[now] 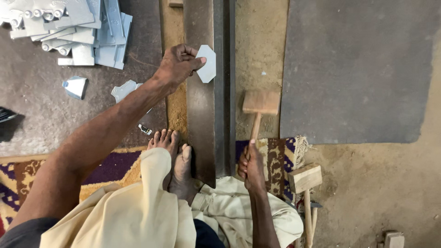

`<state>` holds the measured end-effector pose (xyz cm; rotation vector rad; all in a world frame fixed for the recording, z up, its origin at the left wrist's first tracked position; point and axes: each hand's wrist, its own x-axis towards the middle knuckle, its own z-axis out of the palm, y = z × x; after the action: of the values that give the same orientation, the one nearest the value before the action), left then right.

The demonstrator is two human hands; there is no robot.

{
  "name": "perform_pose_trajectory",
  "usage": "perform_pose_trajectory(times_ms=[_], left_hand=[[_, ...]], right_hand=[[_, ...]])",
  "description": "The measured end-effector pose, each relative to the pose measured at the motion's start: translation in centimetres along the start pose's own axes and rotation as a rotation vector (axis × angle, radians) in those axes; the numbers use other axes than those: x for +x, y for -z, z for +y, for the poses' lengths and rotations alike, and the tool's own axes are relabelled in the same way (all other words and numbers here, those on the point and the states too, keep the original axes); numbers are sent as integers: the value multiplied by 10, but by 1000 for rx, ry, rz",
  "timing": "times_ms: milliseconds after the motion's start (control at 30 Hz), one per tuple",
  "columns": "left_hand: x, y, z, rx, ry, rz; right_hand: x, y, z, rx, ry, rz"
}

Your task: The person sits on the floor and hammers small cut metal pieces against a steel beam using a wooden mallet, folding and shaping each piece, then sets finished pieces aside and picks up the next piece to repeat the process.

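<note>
Left hand fingers pinch one small octagonal metal piece on the long steel bar, far centre. Right hand grips one wooden mallet; a second mallet lies right on the dirt floor.

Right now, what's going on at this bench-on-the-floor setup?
A person sits on a patterned rug, bare feet braced against a long steel bar lying on the floor. The left hand holds a small flat metal piece on the bar. The right hand grips a wooden mallet beside the bar. A second mallet lies at the right, and a stack of cut metal parts sits upper left.
</note>
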<state>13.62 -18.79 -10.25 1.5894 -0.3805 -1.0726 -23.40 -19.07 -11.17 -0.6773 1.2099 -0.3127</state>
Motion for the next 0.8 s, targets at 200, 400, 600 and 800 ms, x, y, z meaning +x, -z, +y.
perform_pose_trajectory(times_ms=[200, 400, 600, 800], left_hand=[[5, -3, -3, -10, -14, -8], [10, -2, -10, -18, -44, 13], [2, -4, -6, -9, -75, -3], [-5, -4, -6, -113, -115, -86]], right_hand=[[-45, -49, -63, -208, 333, 92], [-50, -51, -89, 1, 930, -145], [0, -80, -58, -585, 385, 68], [-63, -63, -102, -12, 282, 137]])
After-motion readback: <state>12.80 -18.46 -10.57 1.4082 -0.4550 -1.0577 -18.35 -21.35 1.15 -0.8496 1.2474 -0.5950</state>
